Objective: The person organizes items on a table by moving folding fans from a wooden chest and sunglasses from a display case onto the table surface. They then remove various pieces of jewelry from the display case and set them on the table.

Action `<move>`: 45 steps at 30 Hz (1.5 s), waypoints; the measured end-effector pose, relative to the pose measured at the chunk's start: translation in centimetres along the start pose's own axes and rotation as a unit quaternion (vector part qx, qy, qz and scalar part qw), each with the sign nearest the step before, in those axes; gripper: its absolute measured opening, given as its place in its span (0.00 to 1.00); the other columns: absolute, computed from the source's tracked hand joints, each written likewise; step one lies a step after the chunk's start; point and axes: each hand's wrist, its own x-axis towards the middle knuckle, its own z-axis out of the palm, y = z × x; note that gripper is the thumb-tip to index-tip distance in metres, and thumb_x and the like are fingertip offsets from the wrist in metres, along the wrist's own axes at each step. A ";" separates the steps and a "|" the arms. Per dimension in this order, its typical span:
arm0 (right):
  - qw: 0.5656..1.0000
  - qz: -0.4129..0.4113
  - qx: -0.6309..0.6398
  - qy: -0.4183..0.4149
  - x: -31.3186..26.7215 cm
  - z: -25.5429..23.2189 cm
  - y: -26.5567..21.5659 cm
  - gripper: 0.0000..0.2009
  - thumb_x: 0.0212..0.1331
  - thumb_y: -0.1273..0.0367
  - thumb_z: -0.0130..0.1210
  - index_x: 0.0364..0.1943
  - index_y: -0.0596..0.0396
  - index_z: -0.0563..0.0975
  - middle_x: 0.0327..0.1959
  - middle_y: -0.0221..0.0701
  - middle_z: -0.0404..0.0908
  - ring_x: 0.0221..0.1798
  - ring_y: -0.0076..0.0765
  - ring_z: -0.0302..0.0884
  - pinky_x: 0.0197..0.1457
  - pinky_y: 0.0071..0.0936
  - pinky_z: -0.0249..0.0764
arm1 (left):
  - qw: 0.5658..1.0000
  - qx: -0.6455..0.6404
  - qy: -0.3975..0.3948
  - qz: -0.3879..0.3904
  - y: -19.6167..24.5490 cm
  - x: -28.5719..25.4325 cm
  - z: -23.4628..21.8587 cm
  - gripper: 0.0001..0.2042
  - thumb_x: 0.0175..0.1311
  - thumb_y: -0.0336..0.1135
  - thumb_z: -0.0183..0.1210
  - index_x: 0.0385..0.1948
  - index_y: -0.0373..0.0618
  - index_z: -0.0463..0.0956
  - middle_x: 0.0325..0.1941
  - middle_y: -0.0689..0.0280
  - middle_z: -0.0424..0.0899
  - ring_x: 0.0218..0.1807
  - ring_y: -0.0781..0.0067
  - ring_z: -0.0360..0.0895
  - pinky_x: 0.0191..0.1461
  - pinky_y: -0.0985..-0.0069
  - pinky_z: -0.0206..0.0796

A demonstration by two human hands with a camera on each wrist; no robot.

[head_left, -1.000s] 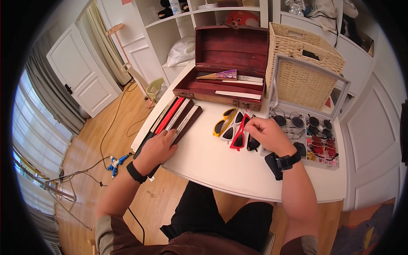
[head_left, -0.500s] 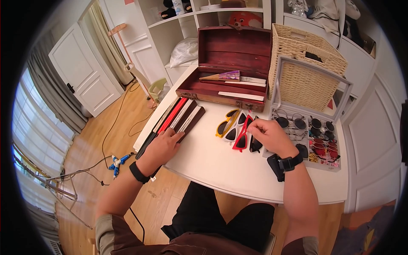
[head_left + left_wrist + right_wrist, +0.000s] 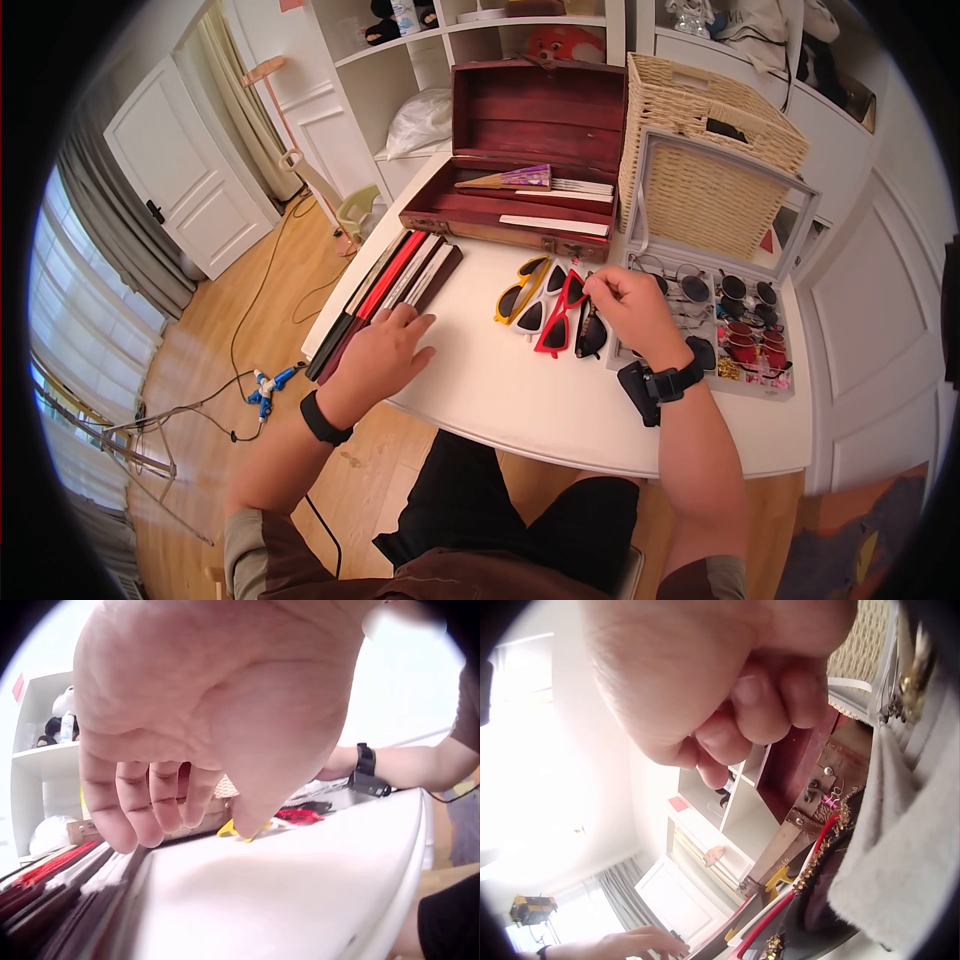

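My left hand (image 3: pixel 385 358) hovers at the near end of a row of folded fans (image 3: pixel 392 272), fingers relaxed and thumb spread away. In the left wrist view its palm and loose fingers hold nothing beside the red and white fans (image 3: pixel 105 874). The fans lie side by side at the table's left edge. My right hand (image 3: pixel 638 318) has its fingers curled with nothing visible in them, just above black sunglasses (image 3: pixel 592 335). Gold-trimmed frames (image 3: pixel 810 885) show under it in the right wrist view. Red (image 3: pixel 553 338), white (image 3: pixel 530 318) and yellow sunglasses (image 3: pixel 512 300) lie leftward.
An open dark-red wooden case (image 3: pixel 430 213) at the back holds several folded fans. On the right, an open lidded display box (image 3: pixel 770 387) contains more glasses and small trinkets. Behind it stands a woven basket (image 3: pixel 690 185). The table's front edge (image 3: pixel 560 462) curves near my lap.
My left hand has come off the fans, with fingers loosening and thumb spreading. The rightmost fan now lies closer to the others. My right hand stays near the black sunglasses.
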 end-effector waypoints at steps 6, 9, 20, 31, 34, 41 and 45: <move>1.000 0.000 0.010 0.018 0.1 0.3 0.6 0.12 0.70 0.64 0.59 0.37 0.62 0.82 0.19 0.33 0.78 0.21 0.25 0.69 0.29 0.28 0.68 | 0.996 -0.045 0.037 0.065 3.5 2.2 -2.8 0.17 0.67 0.40 0.65 0.54 0.44 0.81 0.48 0.60 0.81 0.52 0.55 0.80 0.55 0.62 0.76; 1.000 0.013 0.002 0.021 0.2 0.3 0.8 0.12 0.70 0.64 0.59 0.37 0.62 0.82 0.19 0.34 0.78 0.21 0.25 0.69 0.29 0.29 0.68 | 0.993 -0.032 0.056 0.099 4.3 4.5 -3.2 0.16 0.68 0.41 0.65 0.52 0.45 0.82 0.46 0.61 0.82 0.51 0.56 0.80 0.55 0.62 0.75; 0.999 0.010 0.001 0.040 0.1 -0.2 0.1 0.13 0.69 0.62 0.59 0.38 0.60 0.83 0.21 0.42 0.80 0.22 0.40 0.76 0.30 0.35 0.72 | 0.998 0.029 -0.008 0.056 3.5 22.7 -0.1 0.10 0.72 0.39 0.56 0.43 0.46 0.83 0.48 0.57 0.84 0.54 0.53 0.81 0.58 0.58 0.73; 0.999 -0.014 -0.015 0.043 0.2 -0.3 0.6 0.15 0.68 0.61 0.58 0.28 0.57 0.80 0.22 0.43 0.80 0.27 0.55 0.79 0.32 0.45 0.73 | 0.930 0.137 -0.156 0.304 -0.3 29.1 3.8 0.23 0.73 0.50 0.56 0.63 0.49 0.78 0.66 0.53 0.77 0.68 0.50 0.73 0.73 0.60 0.66; 0.998 -0.044 -0.021 0.049 0.3 0.0 1.0 0.15 0.69 0.62 0.59 0.30 0.59 0.79 0.20 0.41 0.78 0.22 0.47 0.75 0.29 0.37 0.71 | 0.954 0.070 -0.224 0.186 0.1 29.5 3.4 0.23 0.73 0.49 0.56 0.64 0.47 0.77 0.66 0.55 0.77 0.68 0.51 0.73 0.73 0.62 0.65; 0.997 -0.036 -0.038 0.051 0.3 -0.1 0.8 0.14 0.68 0.62 0.59 0.28 0.57 0.80 0.20 0.41 0.79 0.24 0.50 0.78 0.30 0.41 0.72 | 0.970 0.019 -0.147 0.193 -0.7 29.3 4.4 0.23 0.72 0.50 0.55 0.59 0.42 0.77 0.64 0.51 0.80 0.66 0.49 0.74 0.72 0.62 0.65; 0.997 -0.048 -0.027 0.062 0.3 0.1 1.1 0.13 0.69 0.63 0.59 0.31 0.58 0.82 0.18 0.39 0.78 0.20 0.44 0.75 0.28 0.36 0.70 | 0.978 -0.093 -0.173 0.074 0.0 29.1 4.2 0.22 0.71 0.47 0.54 0.57 0.41 0.78 0.62 0.50 0.81 0.64 0.49 0.77 0.70 0.61 0.67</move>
